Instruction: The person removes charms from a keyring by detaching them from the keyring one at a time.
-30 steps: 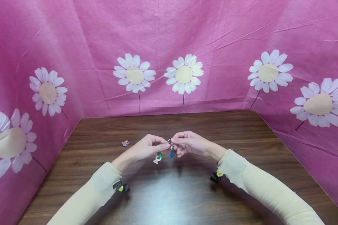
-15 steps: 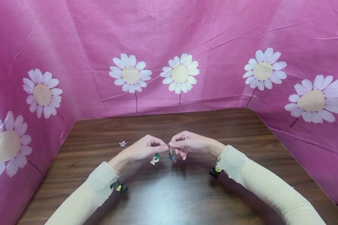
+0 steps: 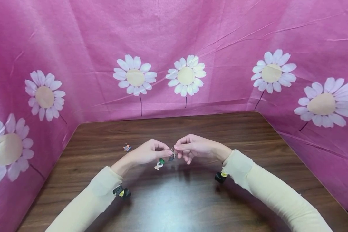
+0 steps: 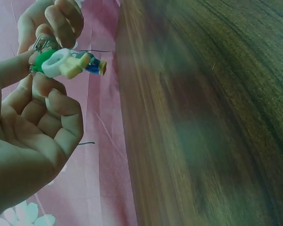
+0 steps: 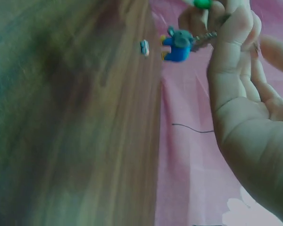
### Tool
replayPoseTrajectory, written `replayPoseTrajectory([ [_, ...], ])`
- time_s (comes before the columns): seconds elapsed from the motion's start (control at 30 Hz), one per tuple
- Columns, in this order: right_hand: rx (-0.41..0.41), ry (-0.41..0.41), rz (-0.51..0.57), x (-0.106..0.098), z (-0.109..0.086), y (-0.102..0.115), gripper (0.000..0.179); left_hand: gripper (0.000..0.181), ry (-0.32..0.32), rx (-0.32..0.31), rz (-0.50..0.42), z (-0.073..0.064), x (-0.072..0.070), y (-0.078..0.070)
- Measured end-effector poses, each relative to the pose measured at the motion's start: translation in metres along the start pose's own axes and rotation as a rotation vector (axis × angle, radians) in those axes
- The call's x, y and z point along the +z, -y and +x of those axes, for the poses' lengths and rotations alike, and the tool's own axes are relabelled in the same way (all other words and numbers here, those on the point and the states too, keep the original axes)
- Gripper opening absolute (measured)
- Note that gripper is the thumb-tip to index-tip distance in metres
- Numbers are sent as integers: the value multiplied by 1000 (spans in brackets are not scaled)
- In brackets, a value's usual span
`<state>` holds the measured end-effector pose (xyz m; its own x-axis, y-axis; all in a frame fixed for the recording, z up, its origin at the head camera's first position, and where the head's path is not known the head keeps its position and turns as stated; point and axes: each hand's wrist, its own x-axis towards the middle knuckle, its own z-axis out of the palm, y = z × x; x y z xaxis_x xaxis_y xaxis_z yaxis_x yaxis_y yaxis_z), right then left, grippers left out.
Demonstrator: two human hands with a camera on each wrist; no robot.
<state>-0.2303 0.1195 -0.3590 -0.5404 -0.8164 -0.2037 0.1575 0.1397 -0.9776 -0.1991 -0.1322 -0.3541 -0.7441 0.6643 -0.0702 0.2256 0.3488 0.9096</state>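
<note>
Above the table, my left hand pinches a metal key ring between thumb and index finger. My right hand pinches the same ring from the other side, its lower fingers loosely curled. A small figure charm in green, white and cream dangles below the left fingertips. Beside it, a grey-headed figure charm in blue clothes hangs on a short chain. Fingertips hide part of the ring, so how each charm joins it cannot be seen.
A small orange-and-blue figure charm with a ring lies on the brown wooden table, left of the left hand. Pink cloth with white daisies stands around the table's back and sides.
Both hands stay on the ring and have come slightly closer together. The ring has turned between the fingertips, and the blue figure charm has swung leftward. The head view has shifted a little.
</note>
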Motion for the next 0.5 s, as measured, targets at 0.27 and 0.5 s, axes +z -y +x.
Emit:
replayPoseTrajectory([
  [0.27, 84, 46, -46, 0, -1, 0, 22, 22, 85, -7, 27, 0, 1, -3],
  [0.5, 77, 35, -104, 0, -1, -5, 19, 24, 86, -7, 12, 0, 1, 1],
])
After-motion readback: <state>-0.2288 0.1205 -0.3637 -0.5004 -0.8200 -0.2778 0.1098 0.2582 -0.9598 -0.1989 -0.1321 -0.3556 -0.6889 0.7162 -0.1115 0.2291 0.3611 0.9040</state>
